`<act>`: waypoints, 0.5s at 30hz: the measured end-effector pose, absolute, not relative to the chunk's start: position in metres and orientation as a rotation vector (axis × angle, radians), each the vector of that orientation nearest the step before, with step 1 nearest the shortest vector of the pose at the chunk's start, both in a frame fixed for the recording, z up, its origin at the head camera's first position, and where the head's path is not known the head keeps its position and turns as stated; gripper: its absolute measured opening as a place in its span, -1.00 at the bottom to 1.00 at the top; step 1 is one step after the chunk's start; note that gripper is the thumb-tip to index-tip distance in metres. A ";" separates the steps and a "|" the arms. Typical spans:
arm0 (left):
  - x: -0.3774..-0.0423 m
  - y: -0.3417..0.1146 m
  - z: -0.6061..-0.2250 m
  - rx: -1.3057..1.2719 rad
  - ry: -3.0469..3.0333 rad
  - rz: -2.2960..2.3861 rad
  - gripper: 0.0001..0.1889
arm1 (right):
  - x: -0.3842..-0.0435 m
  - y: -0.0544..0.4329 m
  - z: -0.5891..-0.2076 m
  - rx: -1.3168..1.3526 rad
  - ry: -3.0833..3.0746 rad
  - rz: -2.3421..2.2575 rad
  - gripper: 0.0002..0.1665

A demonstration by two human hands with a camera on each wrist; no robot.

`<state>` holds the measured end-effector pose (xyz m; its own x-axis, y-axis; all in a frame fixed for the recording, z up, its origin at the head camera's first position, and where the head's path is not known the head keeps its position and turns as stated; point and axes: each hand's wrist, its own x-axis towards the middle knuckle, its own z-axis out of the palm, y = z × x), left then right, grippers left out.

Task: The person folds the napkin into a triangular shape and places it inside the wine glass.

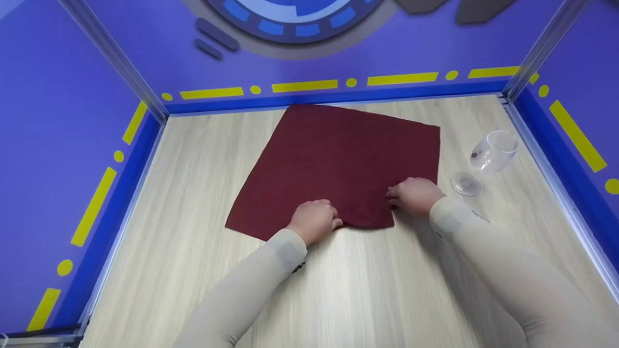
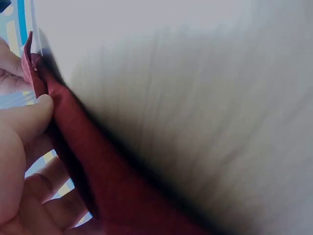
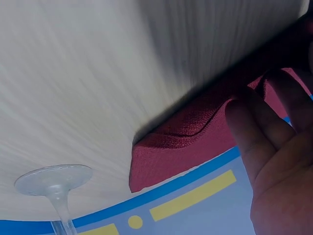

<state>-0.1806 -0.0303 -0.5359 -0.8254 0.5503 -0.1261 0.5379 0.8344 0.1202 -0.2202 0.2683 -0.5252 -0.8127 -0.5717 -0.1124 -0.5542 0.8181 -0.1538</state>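
Note:
A dark red cloth [image 1: 348, 154] lies spread over the table, its near edge bent and lifted. My left hand [image 1: 314, 221] grips that near edge; in the left wrist view the thumb [image 2: 36, 115] presses on the cloth [image 2: 93, 142], with fingers curled behind it. At the near right side of the cloth, my right hand [image 1: 415, 195] holds gathered fabric. The right wrist view shows its fingers [image 3: 249, 137] against a wavy fold of the cloth [image 3: 171, 156]; the thumb is mostly hidden there.
A clear stemmed wine glass [image 1: 494, 153] stands on the table to the right of the cloth, close to my right hand; its foot [image 3: 54, 178] shows in the right wrist view. Blue panels [image 1: 309, 67] with yellow marks border the pale wooden table [image 1: 203, 183] at back and sides.

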 end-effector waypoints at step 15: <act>-0.194 -0.046 -0.534 0.691 2.887 0.285 -0.73 | -0.228 0.261 -0.527 -0.804 2.967 -0.252 -0.78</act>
